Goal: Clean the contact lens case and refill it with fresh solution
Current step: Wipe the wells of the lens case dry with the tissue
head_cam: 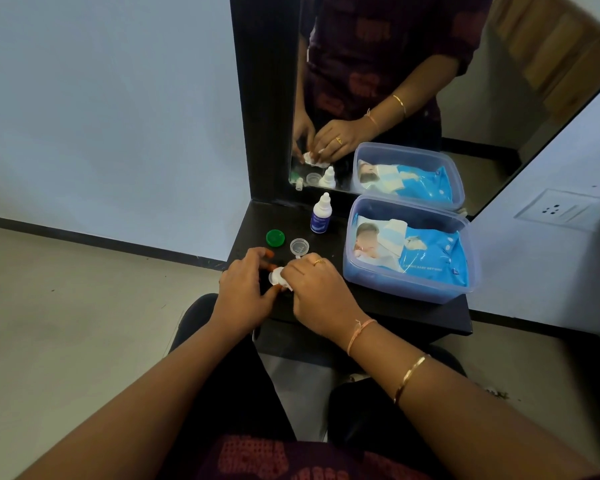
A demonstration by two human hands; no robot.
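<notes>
You sit at a small dark bench (378, 306) set against a mirror (465, 81), looking down at your two hands, which meet near its front left edge; your left hand (243, 289) is curled, fingers and thumb closed round a small clear piece of the contact lens case (276, 274), steadying it so it cannot turn; your right hand (314, 285) is closed too, fingertips pinching a bit of white wipe (286, 284) pressed against that piece, which suggests you are wiping it clean; how much of the case sits hidden inside your grip I cannot tell; just beyond your knuckles a clear cap (299, 245) lies open side up, and a green cap (275, 237) rests to its left, both likely set aside so the wells stay open for cleaning; the solution bottle (321, 214) stands upright behind them, near the mirror, capped and within easy reach for the refill, which is not yet begun; to the right a clear plastic tub (458, 289) holds a blue pack of wet wipes (426, 258), probably the source of the wipe.
</notes>
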